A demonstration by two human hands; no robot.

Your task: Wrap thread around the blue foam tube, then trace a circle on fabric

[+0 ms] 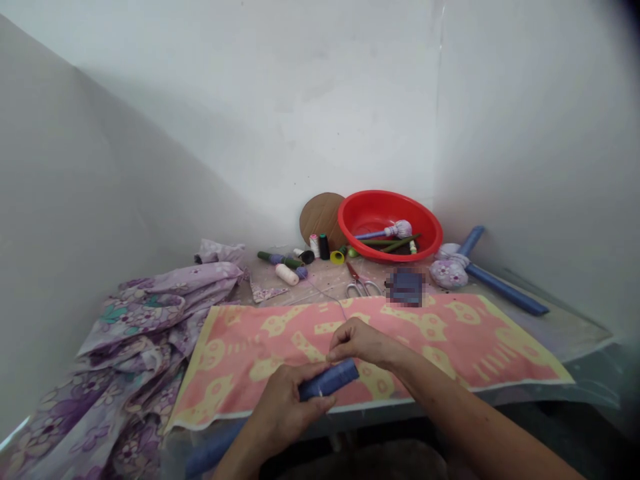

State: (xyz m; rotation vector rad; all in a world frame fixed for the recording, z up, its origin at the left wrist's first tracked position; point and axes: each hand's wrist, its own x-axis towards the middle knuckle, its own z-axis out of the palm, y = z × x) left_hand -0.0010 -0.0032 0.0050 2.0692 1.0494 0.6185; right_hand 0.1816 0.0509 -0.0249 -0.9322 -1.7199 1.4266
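My left hand [285, 403] is wrapped round a blue fabric-covered stick [330, 379] near the table's front edge, over a pink and yellow patterned cloth [450, 333]. My right hand [363, 343] pinches at the top end of the stick with fingers pressed together. A thin thread [327, 295] runs from that pinch toward the spools at the back. The stick's lower end [210, 453] hangs below the table edge.
A red basin [425, 227] at the back holds sticks and a fabric ball. Scissors [363, 285], thread spools [287, 273], a round board [320, 217], a floral fabric ball with a blue stick [500, 283] and a heap of purple floral cloth [140, 333] lie around. Walls close in on three sides.
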